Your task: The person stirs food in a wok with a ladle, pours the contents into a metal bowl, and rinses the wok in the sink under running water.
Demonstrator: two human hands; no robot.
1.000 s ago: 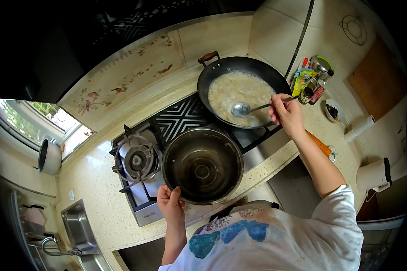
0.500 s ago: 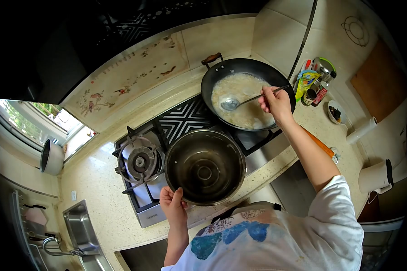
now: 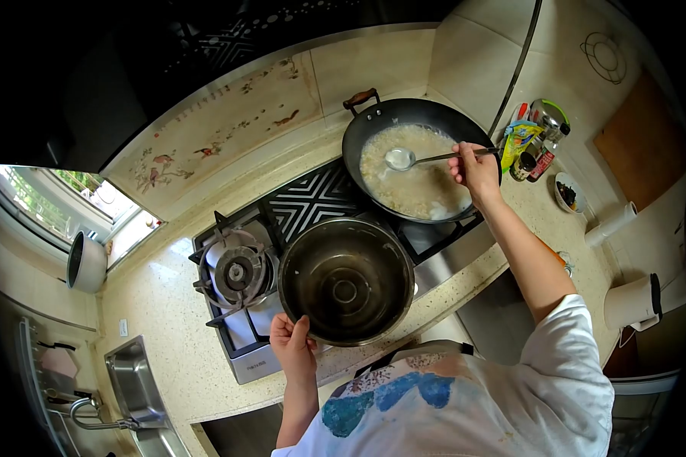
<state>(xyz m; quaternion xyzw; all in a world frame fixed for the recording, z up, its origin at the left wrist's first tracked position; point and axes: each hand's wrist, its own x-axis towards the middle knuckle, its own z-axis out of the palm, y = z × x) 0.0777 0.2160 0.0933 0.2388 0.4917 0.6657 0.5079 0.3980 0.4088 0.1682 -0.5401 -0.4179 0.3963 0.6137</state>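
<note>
My right hand grips the handle of a metal ladle, whose bowl is at the surface of a cloudy pale liquid. That liquid, with small pale bits in it, lies in a large black wok on the right side of the stove. By its near left rim my left hand pinches a dark metal bowl, thumb over the edge. Nothing but a slight sheen shows on the bowl's inside. It is held over the front of the stove, left of and nearer than the wok.
A bare gas burner lies left of the bowl. Seasoning bottles and a small white bowl of dark food stand right of the wok. At the lower left is a steel sink; a pot sits by the window.
The ladle's bowl has moved slightly right and up, toward the far side of the wok, and my right hand has shifted right with it. My left hand and the dark bowl stay nearly still.
</note>
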